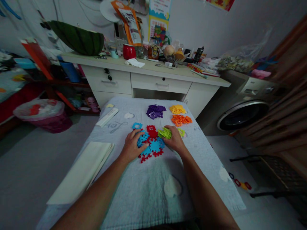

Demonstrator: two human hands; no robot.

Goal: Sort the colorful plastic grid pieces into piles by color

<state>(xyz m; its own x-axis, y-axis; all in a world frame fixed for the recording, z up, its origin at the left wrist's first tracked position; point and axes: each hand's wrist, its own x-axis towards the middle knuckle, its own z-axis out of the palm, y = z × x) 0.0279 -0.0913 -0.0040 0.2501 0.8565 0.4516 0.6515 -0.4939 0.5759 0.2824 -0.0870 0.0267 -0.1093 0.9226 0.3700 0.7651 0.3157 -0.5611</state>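
Observation:
Both my hands rest on a mixed heap of flat plastic snap-together pieces on a cloth-covered table (148,191). My left hand (132,145) lies curled over blue pieces (154,146), its fingers bent onto them. My right hand (174,139) is closed on yellow-green pieces (165,133). Red pieces (152,131) lie between and under the hands. Beyond them sit sorted piles: purple (155,111), yellow (177,109) and orange (181,120). A single blue piece (137,125) lies to the left.
A folded cream cloth (82,171) lies at the table's left, a white remote (107,117) at its far left. Behind stands a cluttered desk (153,72) with half a watermelon (78,40) and a red mug (129,51). A washing machine (242,110) is on the right, a pink bin (44,115) on the left.

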